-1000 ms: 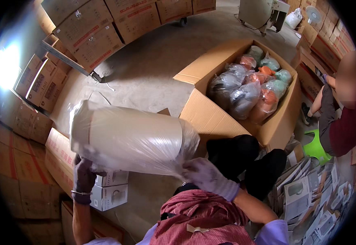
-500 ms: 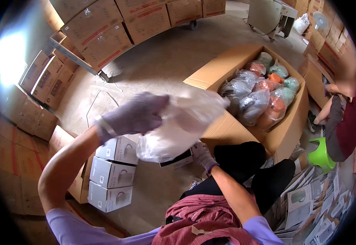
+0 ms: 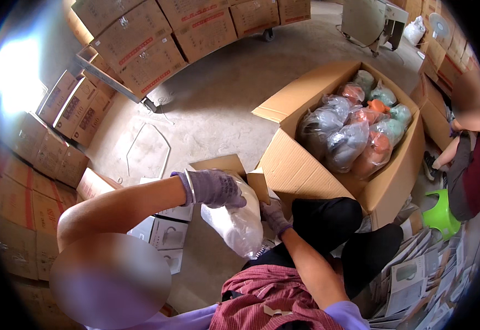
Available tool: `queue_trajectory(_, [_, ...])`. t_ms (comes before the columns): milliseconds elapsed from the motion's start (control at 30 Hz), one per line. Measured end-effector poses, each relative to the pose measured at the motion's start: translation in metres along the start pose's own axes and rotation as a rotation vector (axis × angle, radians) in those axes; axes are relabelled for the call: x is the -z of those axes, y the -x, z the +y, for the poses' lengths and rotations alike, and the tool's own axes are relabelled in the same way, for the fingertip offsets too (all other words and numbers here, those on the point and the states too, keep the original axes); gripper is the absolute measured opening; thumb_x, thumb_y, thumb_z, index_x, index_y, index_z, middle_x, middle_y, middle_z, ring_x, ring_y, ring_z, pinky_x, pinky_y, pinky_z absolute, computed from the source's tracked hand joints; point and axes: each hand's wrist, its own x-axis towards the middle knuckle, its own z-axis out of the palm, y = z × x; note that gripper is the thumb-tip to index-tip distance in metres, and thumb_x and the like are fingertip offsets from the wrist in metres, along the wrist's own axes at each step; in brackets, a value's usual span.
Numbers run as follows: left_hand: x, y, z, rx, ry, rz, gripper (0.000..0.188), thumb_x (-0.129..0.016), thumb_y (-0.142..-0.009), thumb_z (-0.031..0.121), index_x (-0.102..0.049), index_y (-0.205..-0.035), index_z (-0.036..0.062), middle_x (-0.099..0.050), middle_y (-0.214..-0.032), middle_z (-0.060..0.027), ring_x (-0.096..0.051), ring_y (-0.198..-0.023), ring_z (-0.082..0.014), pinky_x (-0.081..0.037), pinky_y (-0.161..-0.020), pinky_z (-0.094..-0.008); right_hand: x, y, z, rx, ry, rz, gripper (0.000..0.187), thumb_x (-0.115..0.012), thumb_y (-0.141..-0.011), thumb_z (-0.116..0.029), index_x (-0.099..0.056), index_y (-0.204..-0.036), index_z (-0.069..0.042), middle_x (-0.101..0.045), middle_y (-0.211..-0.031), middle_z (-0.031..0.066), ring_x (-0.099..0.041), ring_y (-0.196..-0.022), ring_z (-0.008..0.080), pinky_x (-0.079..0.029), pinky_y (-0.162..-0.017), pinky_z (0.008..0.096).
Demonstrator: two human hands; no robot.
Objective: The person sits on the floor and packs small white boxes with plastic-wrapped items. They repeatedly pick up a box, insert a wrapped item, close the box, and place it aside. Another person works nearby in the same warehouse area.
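My left hand (image 3: pixel 216 187), in a grey-purple knit glove, is closed on a clear plastic bag (image 3: pixel 234 225) with a whitish thing inside whose kind I cannot make out. The bag hangs down in front of a small open carton (image 3: pixel 258 185) with its brown flaps raised. On the carton's right side my right hand (image 3: pixel 274 215), gloved too, grips its edge; part of its fingers is hidden. How far the bag reaches into the carton, I cannot tell. Beside my left forearm are several grey-white boxes with a printed kettle (image 3: pixel 169 234).
Ahead to the right, a large open carton (image 3: pixel 289 159) holds several bagged kettles (image 3: pixel 345 144) in grey, orange and green. Flattened boxes (image 3: pixel 410 275) pile up at lower right, near a green stool (image 3: pixel 442 214) and another person (image 3: pixel 468 176). Stacked cartons (image 3: pixel 141 52) stand on a wheeled cart.
My left hand has brought the bag down and nearer to me, over the small carton. The carton's brown flaps now show upright. My right hand stays low by my knee.
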Motion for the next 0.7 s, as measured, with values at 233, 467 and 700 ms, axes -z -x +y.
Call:
queue_trajectory(233, [0.036, -0.056, -0.012, 0.126, 0.149, 0.189, 0.018, -0.055, -0.078, 0.016, -0.063, -0.093, 0.0088, -0.065, -0.085, -0.0160, -0.063, -0.084, -0.0346, -0.049, -0.078, -0.0446, -0.007, -0.009, 0.029, 0.614, -0.060, -0.054, 0.037, -0.045, -0.095, -0.036, -0.054, -0.117, -0.008, -0.057, -0.117, 0.0116, -0.058, -0.101, 0.0219, -0.055, -0.076, 0.0368])
queue_trajectory(467, [0.012, -0.066, -0.056, 0.432, 0.291, 0.324, 0.028, -0.056, -0.072, 0.014, -0.066, -0.097, 0.0036, -0.066, -0.091, -0.0188, -0.063, -0.093, -0.0355, -0.049, -0.082, -0.0423, -0.026, -0.026, 0.067, -0.037, -0.784, -0.187, 0.035, -0.057, -0.090, -0.033, -0.057, -0.115, -0.009, -0.063, -0.099, 0.0082, -0.064, -0.079, 0.0220, -0.058, -0.063, 0.0383])
queue_trajectory(700, [-0.033, -0.020, -0.042, 0.608, 0.352, 0.700, 0.027, -0.053, -0.076, 0.011, -0.059, -0.101, 0.0018, -0.064, -0.081, -0.0214, -0.063, -0.078, -0.0382, -0.049, -0.072, -0.0464, -0.018, 0.000, 0.023, -0.189, -0.956, -0.121, 0.027, -0.061, -0.085, -0.015, -0.058, -0.108, -0.002, -0.062, -0.098, 0.0115, -0.064, -0.082, 0.0234, -0.060, -0.062, 0.0391])
